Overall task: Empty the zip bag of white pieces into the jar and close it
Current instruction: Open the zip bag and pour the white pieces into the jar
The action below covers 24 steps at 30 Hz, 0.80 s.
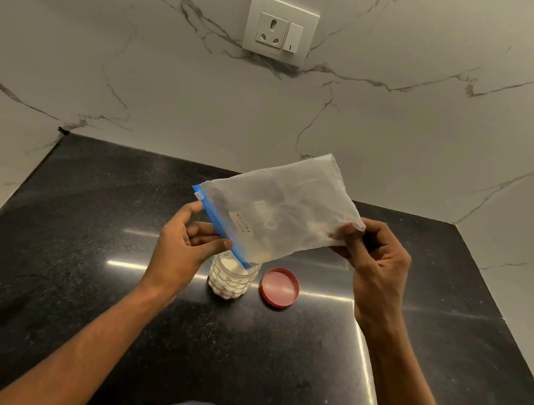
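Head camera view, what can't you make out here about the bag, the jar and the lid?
- Zip bag: frosted plastic hides whether pieces remain inside; its label is too small to read.
- Jar: the mouth is covered by the bag's blue edge and the left hand, so the fill level is unclear.
- Red lid: lies beside the jar; its underside is hidden.
- Right hand: fingertips tucked behind the bag's corner.

White veined marble walls with a socket plate meet a glossy black speckled counter.
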### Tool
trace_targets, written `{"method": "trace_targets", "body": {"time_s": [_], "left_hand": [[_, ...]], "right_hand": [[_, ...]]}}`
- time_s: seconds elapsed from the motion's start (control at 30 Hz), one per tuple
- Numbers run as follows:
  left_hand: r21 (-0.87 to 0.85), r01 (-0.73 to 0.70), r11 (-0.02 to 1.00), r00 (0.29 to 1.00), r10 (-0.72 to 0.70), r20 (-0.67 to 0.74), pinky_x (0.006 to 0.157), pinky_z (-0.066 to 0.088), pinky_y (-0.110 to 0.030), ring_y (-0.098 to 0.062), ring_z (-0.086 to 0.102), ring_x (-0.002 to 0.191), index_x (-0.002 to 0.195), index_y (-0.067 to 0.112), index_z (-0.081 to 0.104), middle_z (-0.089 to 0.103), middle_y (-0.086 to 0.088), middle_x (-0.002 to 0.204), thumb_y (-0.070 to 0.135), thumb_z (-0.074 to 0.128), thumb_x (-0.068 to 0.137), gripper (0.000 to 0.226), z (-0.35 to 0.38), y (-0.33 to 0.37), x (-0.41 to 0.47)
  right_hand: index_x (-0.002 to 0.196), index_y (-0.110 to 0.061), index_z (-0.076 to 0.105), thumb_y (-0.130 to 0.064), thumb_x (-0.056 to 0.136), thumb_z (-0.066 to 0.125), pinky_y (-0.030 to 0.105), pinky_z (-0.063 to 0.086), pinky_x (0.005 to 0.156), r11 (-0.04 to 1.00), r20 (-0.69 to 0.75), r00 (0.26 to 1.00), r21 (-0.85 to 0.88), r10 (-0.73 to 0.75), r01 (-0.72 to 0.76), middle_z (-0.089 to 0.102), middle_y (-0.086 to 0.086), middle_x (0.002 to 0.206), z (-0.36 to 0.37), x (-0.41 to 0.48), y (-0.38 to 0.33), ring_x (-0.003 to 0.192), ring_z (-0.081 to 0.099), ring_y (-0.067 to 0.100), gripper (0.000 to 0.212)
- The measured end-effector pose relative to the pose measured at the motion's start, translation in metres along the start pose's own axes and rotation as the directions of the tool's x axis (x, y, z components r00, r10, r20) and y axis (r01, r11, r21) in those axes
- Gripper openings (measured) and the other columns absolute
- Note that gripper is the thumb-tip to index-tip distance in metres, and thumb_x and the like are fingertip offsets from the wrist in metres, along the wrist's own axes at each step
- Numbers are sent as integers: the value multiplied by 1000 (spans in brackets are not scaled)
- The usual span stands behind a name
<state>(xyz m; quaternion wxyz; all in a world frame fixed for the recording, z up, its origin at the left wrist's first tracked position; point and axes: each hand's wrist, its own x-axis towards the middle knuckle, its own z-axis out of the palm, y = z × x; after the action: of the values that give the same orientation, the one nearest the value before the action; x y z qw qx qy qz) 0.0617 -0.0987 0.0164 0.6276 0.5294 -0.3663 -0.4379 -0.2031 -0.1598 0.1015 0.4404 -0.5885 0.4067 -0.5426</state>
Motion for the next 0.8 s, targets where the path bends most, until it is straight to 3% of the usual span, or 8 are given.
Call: {"method": "trace_targets", "body": {"time_s": [0.33, 0.6, 0.7, 0.8], "left_hand": [[33, -37, 999, 999, 37, 1, 85, 64, -26, -19, 81, 99, 134, 13, 61, 84, -5, 102, -2, 85, 83, 58, 0, 3, -2], [15, -9, 1000, 1000, 8, 18, 83, 64, -24, -19, 81, 100, 129, 16, 63, 84, -3, 105, 2, 85, 82, 53, -2, 0, -3], [6, 13, 1000, 1000, -13, 23, 88, 65, -31, -20, 81, 102, 125, 21, 65, 83, -5, 107, 0, 83, 84, 50, -5, -5, -3], [21, 34, 999, 999, -34, 26, 86, 64, -26, -18, 81, 102, 125, 23, 64, 83, -4, 107, 0, 83, 84, 51, -7, -7, -2]], "right_hand": [[104, -14, 71, -23, 94, 68, 35, 64, 83, 1000, -2, 1000, -1, -21, 21, 76, 13, 102, 4, -1, -2, 98, 77, 29, 14], [103, -12, 74, -12, 89, 72, 36, 65, 85, 999, 48, 998, 18, -34, 33, 79, 2, 99, 1, 3, -11, 98, 77, 25, 15], [100, -13, 76, -13, 82, 78, 37, 65, 86, 996, 68, 996, -60, -62, 66, 80, 3, 97, 2, 1, -11, 93, 77, 23, 18], [94, -19, 74, -21, 77, 83, 33, 65, 82, 986, 63, 994, -130, -93, 101, 78, -1, 94, 6, 2, -12, 89, 76, 22, 20]]}}
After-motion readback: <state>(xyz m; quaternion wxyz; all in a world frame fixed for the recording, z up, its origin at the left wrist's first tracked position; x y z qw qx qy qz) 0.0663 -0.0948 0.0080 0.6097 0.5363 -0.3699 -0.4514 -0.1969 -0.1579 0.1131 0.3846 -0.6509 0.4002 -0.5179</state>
